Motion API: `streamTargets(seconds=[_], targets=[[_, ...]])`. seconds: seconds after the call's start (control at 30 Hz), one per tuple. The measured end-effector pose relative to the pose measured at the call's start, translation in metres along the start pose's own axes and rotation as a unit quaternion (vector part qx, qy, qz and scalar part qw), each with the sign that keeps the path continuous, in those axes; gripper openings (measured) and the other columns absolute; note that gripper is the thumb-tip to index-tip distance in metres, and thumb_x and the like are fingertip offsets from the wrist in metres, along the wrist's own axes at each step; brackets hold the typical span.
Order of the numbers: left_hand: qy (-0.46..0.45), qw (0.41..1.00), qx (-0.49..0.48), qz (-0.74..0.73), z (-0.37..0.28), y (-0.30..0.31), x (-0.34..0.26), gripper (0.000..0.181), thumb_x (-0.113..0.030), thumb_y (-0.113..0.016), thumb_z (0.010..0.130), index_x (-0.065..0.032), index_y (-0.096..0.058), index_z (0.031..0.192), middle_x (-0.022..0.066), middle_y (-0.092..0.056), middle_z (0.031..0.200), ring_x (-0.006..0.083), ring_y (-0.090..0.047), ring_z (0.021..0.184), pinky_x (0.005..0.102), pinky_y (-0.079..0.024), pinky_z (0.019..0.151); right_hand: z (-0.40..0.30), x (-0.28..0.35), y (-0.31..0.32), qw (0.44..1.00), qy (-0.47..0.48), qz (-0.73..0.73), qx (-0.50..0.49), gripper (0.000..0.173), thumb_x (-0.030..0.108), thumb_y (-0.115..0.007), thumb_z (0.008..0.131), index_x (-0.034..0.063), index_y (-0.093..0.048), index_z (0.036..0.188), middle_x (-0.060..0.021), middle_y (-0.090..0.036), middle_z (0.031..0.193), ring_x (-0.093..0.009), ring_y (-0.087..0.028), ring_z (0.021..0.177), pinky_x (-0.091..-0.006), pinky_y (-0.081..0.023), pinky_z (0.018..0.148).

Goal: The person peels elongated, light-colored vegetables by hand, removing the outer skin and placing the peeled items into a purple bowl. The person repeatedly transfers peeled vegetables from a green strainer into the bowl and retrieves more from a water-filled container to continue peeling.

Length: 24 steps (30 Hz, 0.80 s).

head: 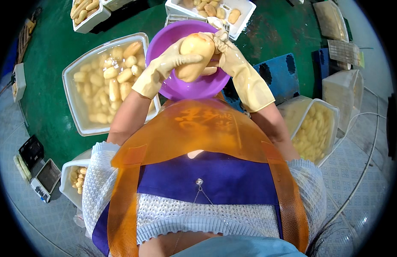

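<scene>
A thick pale lotus root segment [196, 54] with a brownish upper end is held above a purple plastic basin [160, 37]. My left hand [172, 61], in a cream rubber glove, grips its left side with the thumb laid across the front. At the root's upper right end, my right hand [224, 48] has its gloved fingers bent, and some of them reach behind and below the root. Whether a small tool sits in the right hand cannot be made out. The basin's bottom is partly hidden by the root and hands.
Left of the basin stands a white tub [71, 106] of peeled roots in water. A foam box [243, 27] with roots is beyond the basin. At right are a blue board [280, 77] and another full tub [335, 119]. A hose [368, 154] crosses the floor.
</scene>
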<state>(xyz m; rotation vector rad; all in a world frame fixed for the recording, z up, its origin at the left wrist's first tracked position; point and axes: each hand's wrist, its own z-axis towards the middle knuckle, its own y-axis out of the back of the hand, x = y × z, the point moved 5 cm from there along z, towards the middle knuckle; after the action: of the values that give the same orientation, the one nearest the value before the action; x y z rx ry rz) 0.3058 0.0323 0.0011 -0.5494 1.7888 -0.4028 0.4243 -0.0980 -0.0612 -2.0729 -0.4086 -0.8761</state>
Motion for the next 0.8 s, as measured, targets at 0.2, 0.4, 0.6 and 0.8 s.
streamTargets(seconds=[0.2,0.4,0.6,0.8], targets=[[-0.054,0.971,-0.146,0.182,0.006,0.028,0.031,0.082,-0.023,-0.091,0.07,0.0008,-0.053,0.139,0.0143,-0.066,0.124,0.0225,-0.067,0.109,0.0345,-0.055,0.096,-0.018,0.045,-0.022,0.993,0.113,-0.029,-0.004,0.02,0.017,-0.057,0.107,0.0081,-0.06,0.125,-0.0069,-0.065,0.121,-0.019,-0.062,0.115,-0.0336,-0.054,0.093],[-0.044,0.955,-0.218,0.196,-0.003,0.007,0.026,0.081,-0.026,-0.088,0.07,0.0015,-0.053,0.138,0.0158,-0.065,0.12,0.0232,-0.066,0.109,0.0347,-0.054,0.094,-0.022,0.044,-0.057,0.93,0.168,-0.327,-0.023,0.022,0.019,-0.058,0.105,0.0017,-0.061,0.118,-0.0087,-0.065,0.121,-0.02,-0.061,0.121,-0.0336,-0.048,0.101],[-0.039,0.93,-0.163,0.328,-0.005,-0.012,0.011,0.093,-0.036,-0.096,0.065,0.0018,-0.051,0.137,0.0167,-0.065,0.121,0.023,-0.067,0.109,0.0345,-0.055,0.093,0.016,0.028,-0.018,0.983,0.088,-0.137,-0.08,0.012,0.011,-0.055,0.106,-0.0003,-0.061,0.107,-0.014,-0.068,0.115,-0.022,-0.066,0.112,-0.0316,-0.054,0.099],[-0.061,0.933,-0.19,0.298,-0.009,-0.001,0.008,0.088,-0.034,-0.093,0.07,0.0013,-0.051,0.139,0.0174,-0.063,0.128,0.0238,-0.064,0.116,0.0356,-0.053,0.099,-0.004,0.043,-0.031,0.985,0.126,-0.119,0.009,0.028,0.027,-0.062,0.104,0.0052,-0.063,0.121,-0.0068,-0.066,0.12,-0.02,-0.063,0.113,-0.0348,-0.052,0.099]])
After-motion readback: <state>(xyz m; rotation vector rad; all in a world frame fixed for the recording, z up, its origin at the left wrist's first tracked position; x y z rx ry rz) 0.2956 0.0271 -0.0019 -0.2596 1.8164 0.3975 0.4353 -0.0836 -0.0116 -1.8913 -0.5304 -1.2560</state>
